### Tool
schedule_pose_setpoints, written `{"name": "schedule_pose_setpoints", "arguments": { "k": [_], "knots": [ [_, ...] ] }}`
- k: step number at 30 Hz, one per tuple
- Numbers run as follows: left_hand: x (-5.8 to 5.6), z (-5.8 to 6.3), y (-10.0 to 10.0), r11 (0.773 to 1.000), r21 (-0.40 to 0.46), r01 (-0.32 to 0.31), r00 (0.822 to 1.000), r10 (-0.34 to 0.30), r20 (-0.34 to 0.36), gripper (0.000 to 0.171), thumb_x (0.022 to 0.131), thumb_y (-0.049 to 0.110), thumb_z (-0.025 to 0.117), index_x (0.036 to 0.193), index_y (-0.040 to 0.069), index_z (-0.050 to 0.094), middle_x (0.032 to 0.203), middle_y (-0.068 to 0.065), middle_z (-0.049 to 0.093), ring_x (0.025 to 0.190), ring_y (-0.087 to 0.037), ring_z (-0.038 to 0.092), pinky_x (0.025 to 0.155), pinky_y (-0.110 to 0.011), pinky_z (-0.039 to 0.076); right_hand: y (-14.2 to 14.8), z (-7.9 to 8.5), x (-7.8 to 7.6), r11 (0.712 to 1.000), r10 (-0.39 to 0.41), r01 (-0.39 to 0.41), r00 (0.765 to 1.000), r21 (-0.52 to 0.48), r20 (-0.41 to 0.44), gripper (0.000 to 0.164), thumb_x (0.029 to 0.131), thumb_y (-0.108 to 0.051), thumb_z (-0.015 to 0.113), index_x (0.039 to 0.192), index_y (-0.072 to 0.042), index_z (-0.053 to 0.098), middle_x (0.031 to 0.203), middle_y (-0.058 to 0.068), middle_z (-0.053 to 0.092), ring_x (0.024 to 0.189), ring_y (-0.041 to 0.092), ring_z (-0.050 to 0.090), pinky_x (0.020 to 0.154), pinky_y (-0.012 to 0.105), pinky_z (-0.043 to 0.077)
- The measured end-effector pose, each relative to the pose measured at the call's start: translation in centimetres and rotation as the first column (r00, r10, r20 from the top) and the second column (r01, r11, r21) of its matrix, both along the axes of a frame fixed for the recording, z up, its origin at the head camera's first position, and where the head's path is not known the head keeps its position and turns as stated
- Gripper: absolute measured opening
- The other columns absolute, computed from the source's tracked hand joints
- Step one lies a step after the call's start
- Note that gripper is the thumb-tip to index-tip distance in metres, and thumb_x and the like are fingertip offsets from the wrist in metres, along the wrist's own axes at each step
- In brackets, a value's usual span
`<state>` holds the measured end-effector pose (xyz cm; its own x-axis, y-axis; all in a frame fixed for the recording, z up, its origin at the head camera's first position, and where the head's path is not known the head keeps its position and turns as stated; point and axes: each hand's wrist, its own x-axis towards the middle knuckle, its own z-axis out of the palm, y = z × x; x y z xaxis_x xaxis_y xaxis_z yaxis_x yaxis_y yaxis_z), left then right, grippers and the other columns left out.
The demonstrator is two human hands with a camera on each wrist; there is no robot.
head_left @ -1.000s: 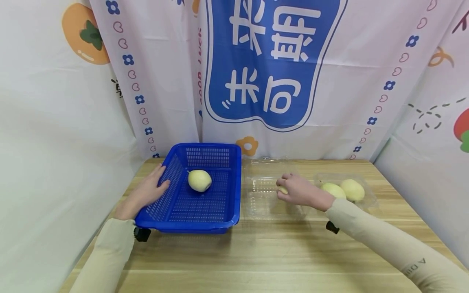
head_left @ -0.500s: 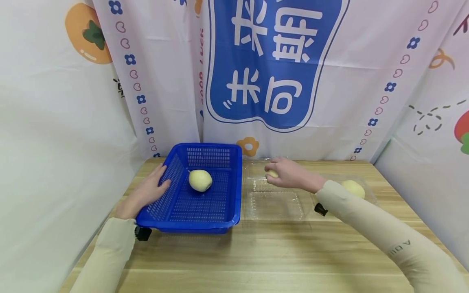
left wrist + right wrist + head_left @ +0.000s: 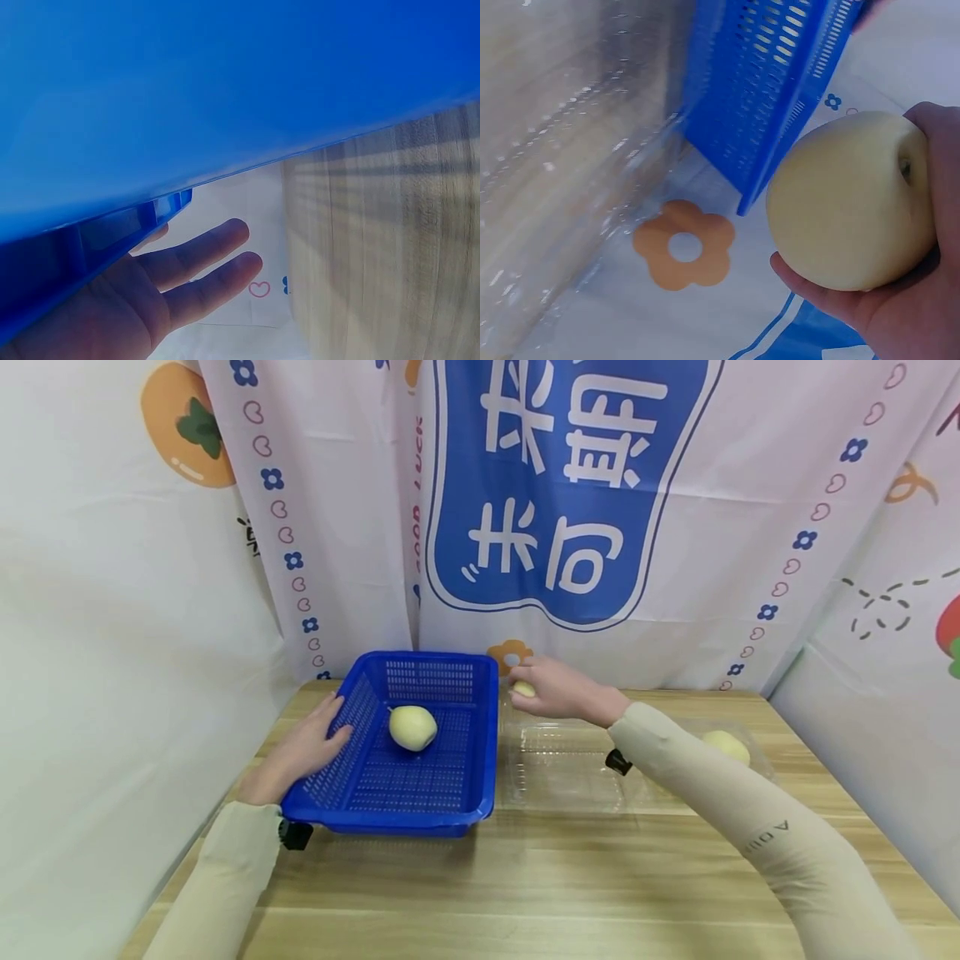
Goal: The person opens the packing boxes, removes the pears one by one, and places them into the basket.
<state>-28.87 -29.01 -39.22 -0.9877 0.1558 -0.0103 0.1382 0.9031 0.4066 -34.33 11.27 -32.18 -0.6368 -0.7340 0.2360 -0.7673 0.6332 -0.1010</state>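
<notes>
My right hand (image 3: pixel 558 689) grips a pale yellow pear (image 3: pixel 847 202), with fingers and thumb around it, near the far right corner of the blue plastic basket (image 3: pixel 408 787). Most of that pear is covered by the hand in the head view. Inside the basket lies another pale pear (image 3: pixel 412 728), on its side with the stem to the left. My left hand (image 3: pixel 303 752) rests against the basket's left rim; two of its fingers (image 3: pixel 214 251) stretch out straight below the rim in the left wrist view.
A clear plastic container (image 3: pixel 570 777) stands right of the basket. Farther right, a pear (image 3: pixel 726 746) sits in a second clear tray (image 3: pixel 759 760), partly hidden by my right sleeve (image 3: pixel 720 793). Printed cloth (image 3: pixel 360 527) hangs behind the wooden table (image 3: pixel 525 893).
My right hand has carried its pear up and leftward from above the clear container toward the basket's right rim. My left hand has stayed on the left rim.
</notes>
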Motion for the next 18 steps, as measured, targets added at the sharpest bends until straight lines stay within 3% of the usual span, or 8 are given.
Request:
{"name": "schedule_pose_setpoints", "arguments": {
  "k": [11, 18],
  "knots": [
    [0.0, 0.1, 0.3, 1.000, -0.003, 0.000, 1.000, 0.000, 0.005, 0.069, 0.104, 0.031, 0.040, 0.157, 0.000, 0.010, 0.163, -0.026, 0.003, 0.147, -0.051, 0.013, 0.117, -0.067, 0.016, -3.2, 1.9, -1.2, 0.999, -0.037, 0.036, 0.999, 0.021, 0.011, 0.028, 0.094, -0.029, 0.053, 0.108, -0.012, 0.070, 0.105, 0.004, 0.068, 0.087, 0.017, 0.059, 0.067, 0.028, 0.046],
    [-0.1, 0.0, 0.2, 1.000, 0.008, 0.000, 1.000, 0.000, 0.007, 0.069, 0.104, 0.032, 0.040, 0.156, 0.000, 0.010, 0.163, -0.027, 0.002, 0.146, -0.052, 0.013, 0.116, -0.068, 0.016, -6.3, 2.3, -1.6, 0.997, -0.032, 0.029, 0.999, 0.076, 0.031, 0.027, 0.094, -0.029, 0.051, 0.105, -0.014, 0.070, 0.096, 0.001, 0.065, 0.080, 0.015, 0.056, 0.064, 0.027, 0.044]
  ]
}}
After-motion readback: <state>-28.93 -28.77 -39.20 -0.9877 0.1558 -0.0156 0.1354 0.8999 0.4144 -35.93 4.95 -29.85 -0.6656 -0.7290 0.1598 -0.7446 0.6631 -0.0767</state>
